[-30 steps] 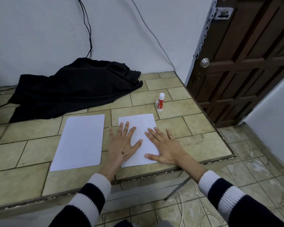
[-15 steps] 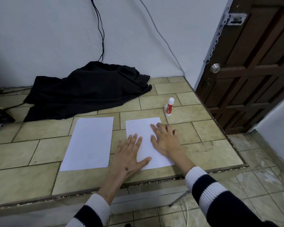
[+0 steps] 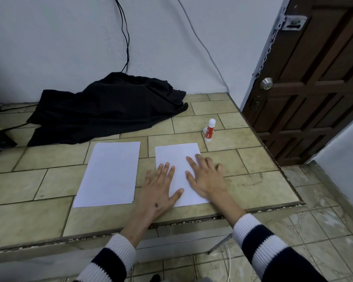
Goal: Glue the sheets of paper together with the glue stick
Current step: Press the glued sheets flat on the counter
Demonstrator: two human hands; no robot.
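Right now both hands are lying flat, fingers straight and spread, gripping nothing: the left hand (image 3: pixel 158 192) is pressing the near left part of the smaller sheet (image 3: pixel 176 157) with its heel off the paper's edge on the tiled counter (image 3: pixel 39 184), and the right hand (image 3: pixel 205 178) is resting across the sheet's right edge, some fingers on the tiles. It looks like a smoothing or positioning step, with the gluing itself seemingly not yet under way, though that is only a judgement. The larger sheet (image 3: pixel 110 174) is lying just beside it to the left, apart from it, flat and unmarked as far as can be told. The glue stick (image 3: pixel 210 130), red-bodied with a white end on top, is standing upright beyond the smaller sheet's far right corner, a small white piece, probably its cap, beside it. Next, the right hand is probably needing to reach forward and take the stick.
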